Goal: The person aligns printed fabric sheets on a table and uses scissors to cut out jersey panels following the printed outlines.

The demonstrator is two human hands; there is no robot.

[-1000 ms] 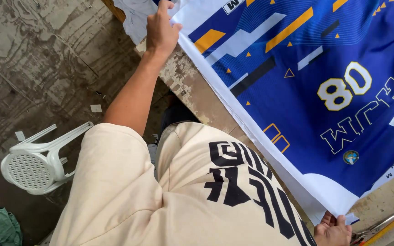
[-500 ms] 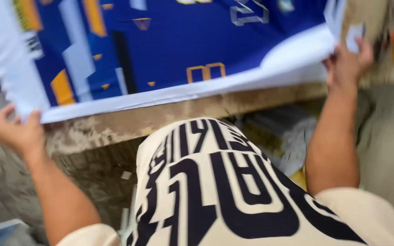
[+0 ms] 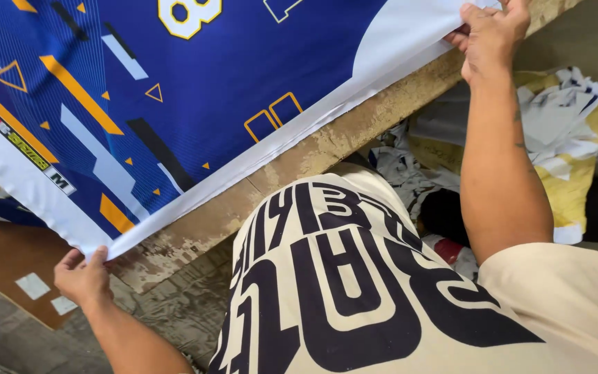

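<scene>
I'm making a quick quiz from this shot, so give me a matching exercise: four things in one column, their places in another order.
1. left hand
2. right hand
3. printed blue fabric sheet
4. pile of scraps

a. spread over the worn table
b. gripping the sheet's upper right corner
c. on the floor right of the table
d. gripping the sheet's lower left corner

Pairs: 1-d, 2-b, 3-a, 4-c

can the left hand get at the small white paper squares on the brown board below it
Probably yes: the left hand pinches the printed sheet's corner, and the white squares lie uncovered just beside it, though it would have to let go.
</scene>
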